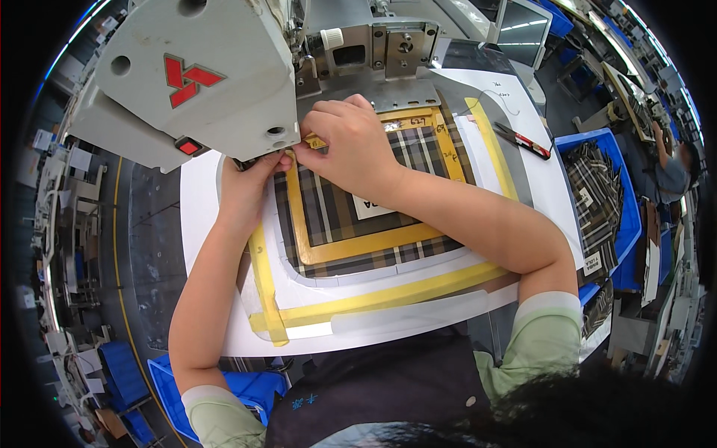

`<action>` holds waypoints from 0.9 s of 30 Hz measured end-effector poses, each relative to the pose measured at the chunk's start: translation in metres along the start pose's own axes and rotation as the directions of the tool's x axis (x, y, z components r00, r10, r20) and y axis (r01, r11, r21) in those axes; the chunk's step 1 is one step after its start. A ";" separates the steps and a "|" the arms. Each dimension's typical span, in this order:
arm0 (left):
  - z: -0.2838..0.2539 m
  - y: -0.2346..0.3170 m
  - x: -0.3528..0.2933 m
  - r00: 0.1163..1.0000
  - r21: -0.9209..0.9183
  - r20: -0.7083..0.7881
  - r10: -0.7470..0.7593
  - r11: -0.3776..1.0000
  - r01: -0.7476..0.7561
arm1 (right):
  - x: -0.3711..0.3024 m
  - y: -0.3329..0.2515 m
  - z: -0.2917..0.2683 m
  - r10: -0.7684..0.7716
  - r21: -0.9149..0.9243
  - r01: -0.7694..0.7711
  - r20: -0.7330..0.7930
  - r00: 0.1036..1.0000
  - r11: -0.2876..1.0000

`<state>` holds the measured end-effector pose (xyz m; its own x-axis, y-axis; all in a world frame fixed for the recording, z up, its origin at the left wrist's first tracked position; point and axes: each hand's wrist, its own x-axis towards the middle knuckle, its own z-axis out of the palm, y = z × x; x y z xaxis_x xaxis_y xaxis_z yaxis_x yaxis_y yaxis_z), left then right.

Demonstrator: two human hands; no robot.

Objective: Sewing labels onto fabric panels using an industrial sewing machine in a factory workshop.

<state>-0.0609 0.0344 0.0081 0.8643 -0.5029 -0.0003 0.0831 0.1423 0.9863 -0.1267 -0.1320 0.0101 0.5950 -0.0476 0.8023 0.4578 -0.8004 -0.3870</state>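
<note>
Both of my hands meet under the head of a grey industrial sewing machine [202, 67], close to its needle area. My left hand [246, 183] has its thumb and fingers pressed together, partly hidden by the machine head. Curled in from the right, my right hand [355, 145] pinches close to the left fingertips. Whatever lies between the fingers is too small to make out. Below my hands, a yellow frame [373, 244] lies flat on brown and black plaid fabric [343, 209]. A white label [373, 208] on the fabric is partly covered by my right forearm.
Yellow tape [388, 293] edges the white sheet [216, 299] around the fabric. Red-handled snips [530, 143] lie at the right. A blue bin [631, 231] of plaid pieces stands beyond, another blue bin [160, 373] at lower left. A person [672, 172] works at the far right.
</note>
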 end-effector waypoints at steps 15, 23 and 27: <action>-0.004 0.009 -0.002 0.996 0.129 0.039 -0.084 0.989 0.078 | -0.001 0.000 -0.004 0.023 0.037 -0.025 0.049 0.999 0.999; -0.009 0.026 -0.009 0.942 0.300 0.161 -0.294 0.924 0.237 | -0.006 0.002 -0.012 0.049 0.182 -0.079 0.165 0.985 0.980; -0.007 0.022 -0.009 0.953 0.346 0.133 -0.271 0.914 0.212 | -0.007 0.001 -0.010 0.011 0.181 -0.040 0.158 0.987 0.983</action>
<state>-0.0636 0.0478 0.0290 0.7352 -0.6316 -0.2459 0.0874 -0.2714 0.9585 -0.1367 -0.1386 0.0085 0.6969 0.0382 0.7162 0.5453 -0.6768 -0.4945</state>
